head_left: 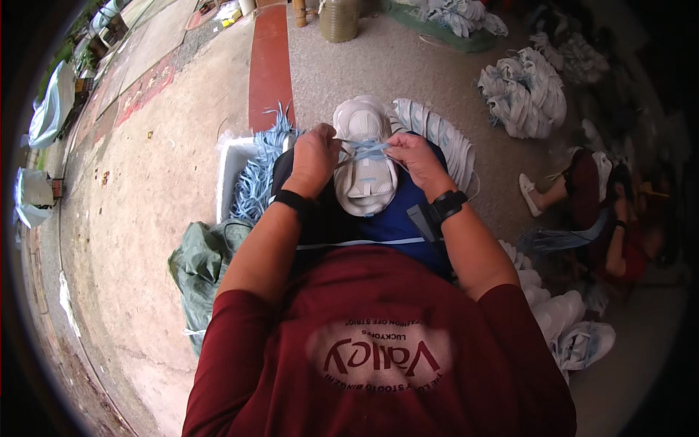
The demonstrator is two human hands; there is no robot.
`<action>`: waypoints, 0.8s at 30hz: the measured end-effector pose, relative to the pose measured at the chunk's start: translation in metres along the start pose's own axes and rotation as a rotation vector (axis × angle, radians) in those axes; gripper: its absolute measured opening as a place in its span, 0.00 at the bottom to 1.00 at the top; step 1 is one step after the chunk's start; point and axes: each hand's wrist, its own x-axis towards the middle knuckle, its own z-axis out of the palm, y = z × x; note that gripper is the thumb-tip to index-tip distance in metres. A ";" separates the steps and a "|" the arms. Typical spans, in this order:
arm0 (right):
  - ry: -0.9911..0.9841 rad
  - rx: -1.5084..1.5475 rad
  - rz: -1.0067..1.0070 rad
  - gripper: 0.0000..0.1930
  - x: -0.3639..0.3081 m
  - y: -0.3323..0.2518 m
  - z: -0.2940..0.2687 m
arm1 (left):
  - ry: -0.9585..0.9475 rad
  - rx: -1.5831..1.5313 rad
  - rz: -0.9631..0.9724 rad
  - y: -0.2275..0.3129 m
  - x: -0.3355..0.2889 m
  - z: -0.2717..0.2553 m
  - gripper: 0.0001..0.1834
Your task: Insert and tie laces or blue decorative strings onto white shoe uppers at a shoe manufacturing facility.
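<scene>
A white sneaker [370, 182] rests on my lap, over dark blue cloth, with light blue lace [371, 150] crossing its middle. My left hand [314, 159] is closed at the left side of the shoe, thumb and fingers pinching one stretch of lace. On the other side my right hand [418, 162] pinches another stretch, and the lace runs fairly taut between the two hands. A dark band sits on each wrist. A white box [227, 178] by my left knee holds a bundle of loose light blue laces [256, 182].
A curved row of white shoes [444, 142] lies beyond my right hand. Heaped white shoes [523, 95] are farther right, with more shoes [575, 328] beside my right elbow. A green sack [207, 262] is at left. Another person [611, 218] sits at right.
</scene>
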 end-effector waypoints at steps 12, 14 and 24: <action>0.029 0.166 0.060 0.10 -0.013 -0.004 0.002 | -0.343 -1.249 -0.624 0.019 -0.006 -0.010 0.06; 0.035 -0.003 0.060 0.09 -0.016 -0.008 0.003 | -0.330 -1.191 -0.577 0.013 -0.009 -0.002 0.05; 0.039 -0.429 -0.105 0.13 -0.027 -0.011 0.003 | 0.066 -0.459 -0.270 -0.029 -0.010 0.018 0.08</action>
